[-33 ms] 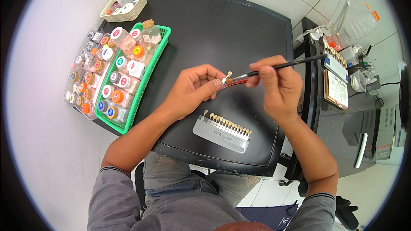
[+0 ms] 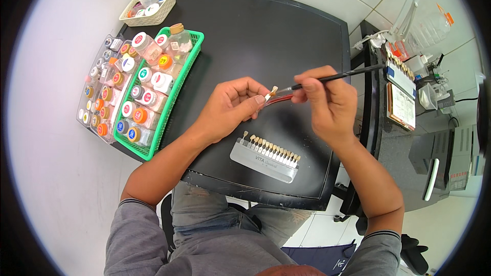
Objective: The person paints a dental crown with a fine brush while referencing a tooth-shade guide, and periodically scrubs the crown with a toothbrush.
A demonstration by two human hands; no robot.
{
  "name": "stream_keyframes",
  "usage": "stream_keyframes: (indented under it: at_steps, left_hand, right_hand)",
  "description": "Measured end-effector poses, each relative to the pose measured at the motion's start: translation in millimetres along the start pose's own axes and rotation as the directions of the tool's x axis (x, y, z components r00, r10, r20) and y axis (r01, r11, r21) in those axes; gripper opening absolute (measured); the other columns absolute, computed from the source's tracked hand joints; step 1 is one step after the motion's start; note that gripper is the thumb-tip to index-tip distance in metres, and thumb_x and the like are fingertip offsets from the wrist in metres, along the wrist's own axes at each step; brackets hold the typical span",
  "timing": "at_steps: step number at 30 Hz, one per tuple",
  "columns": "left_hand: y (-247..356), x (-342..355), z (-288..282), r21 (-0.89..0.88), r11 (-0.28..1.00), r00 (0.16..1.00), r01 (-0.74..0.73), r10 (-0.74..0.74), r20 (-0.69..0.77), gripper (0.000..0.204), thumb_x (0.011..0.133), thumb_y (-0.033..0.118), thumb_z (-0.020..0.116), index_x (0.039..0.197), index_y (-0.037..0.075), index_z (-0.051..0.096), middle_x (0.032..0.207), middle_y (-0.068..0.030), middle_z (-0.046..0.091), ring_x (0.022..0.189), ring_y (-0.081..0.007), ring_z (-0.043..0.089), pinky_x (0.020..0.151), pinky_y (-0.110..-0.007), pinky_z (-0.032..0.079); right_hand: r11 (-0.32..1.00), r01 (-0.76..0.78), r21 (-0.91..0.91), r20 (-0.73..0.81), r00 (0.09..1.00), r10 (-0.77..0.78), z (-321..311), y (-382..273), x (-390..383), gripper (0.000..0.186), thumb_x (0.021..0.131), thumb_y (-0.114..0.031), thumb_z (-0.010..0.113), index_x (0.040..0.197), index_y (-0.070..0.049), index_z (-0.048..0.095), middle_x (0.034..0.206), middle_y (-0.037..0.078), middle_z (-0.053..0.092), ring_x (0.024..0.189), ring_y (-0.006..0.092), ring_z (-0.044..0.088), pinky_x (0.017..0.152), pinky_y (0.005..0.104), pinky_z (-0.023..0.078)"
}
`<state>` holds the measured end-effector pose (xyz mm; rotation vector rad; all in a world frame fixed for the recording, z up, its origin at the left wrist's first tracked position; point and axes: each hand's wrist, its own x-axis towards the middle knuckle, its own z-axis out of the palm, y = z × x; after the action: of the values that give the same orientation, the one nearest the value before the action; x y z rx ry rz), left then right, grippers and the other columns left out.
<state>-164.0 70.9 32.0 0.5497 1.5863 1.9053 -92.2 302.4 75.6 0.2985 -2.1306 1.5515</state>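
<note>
In front of you, the pale tooth-shade holder [image 2: 263, 162] carries a line of dark lettering along its face. To your left, round printed labels mark the white, orange and blue lids [image 2: 139, 116] in the green basket [image 2: 177, 91], and the tan-capped jar [image 2: 180, 46] has a pale label on its side. On your right, the open booklet [image 2: 401, 106] shows dark writing, too small to read.

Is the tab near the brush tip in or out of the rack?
Out: the left hand pinches the tab, apart from the rack.
</note>
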Motion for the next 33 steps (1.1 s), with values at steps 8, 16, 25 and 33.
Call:
stream_keyframes:
  at_steps: [8,16,25,33]
  left_hand:
    - [-1,-1,-3,-0.028,0.999,0.999,0.017,-0.016,0.030,0.020,0.110,0.016,0.074,0.122,0.000,0.076,0.092,0.0011,0.072,0.079,-0.0046,0.063,0.070,-0.021,0.048]
    - [0,0,-2,-0.012,1.000,1.000,0.010,-0.010,0.016,0.021,0.110,0.016,0.074,0.122,-0.001,0.076,0.093,0.0014,0.072,0.079,-0.0042,0.062,0.071,-0.022,0.050]
    - [-6,1,1,0.044,0.999,1.000,-0.006,0.006,0.002,0.019,0.110,0.012,0.073,0.121,-0.002,0.076,0.092,0.0025,0.071,0.078,-0.0029,0.062,0.070,-0.021,0.050]
    - [-7,-1,1,0.072,0.997,1.000,0.002,-0.003,0.004,0.018,0.110,0.012,0.073,0.121,-0.003,0.075,0.093,0.0027,0.070,0.079,-0.0019,0.061,0.070,-0.021,0.048]
  right_hand:
    - [0.989,0.050,-0.136,-0.031,0.998,-0.055,0,-2,1,0.016,0.111,-0.012,0.073,0.104,0.002,0.077,0.086,0.008,0.078,0.073,0.0152,0.077,0.068,0.0273,0.061]
    - [0.973,0.091,-0.213,-0.048,0.993,-0.104,2,-3,2,0.014,0.110,-0.009,0.073,0.102,0.002,0.076,0.088,0.010,0.079,0.070,0.0160,0.076,0.064,0.0280,0.060]
    - [0.969,0.099,-0.228,-0.021,0.994,-0.107,2,-8,1,0.010,0.107,-0.007,0.076,0.100,0.000,0.078,0.086,0.009,0.077,0.068,0.0185,0.073,0.061,0.0305,0.056]
    - [0.952,0.145,-0.270,0.031,0.989,-0.142,3,-8,1,0.010,0.107,-0.009,0.077,0.102,0.000,0.078,0.085,0.011,0.076,0.065,0.0207,0.072,0.060,0.0328,0.054]
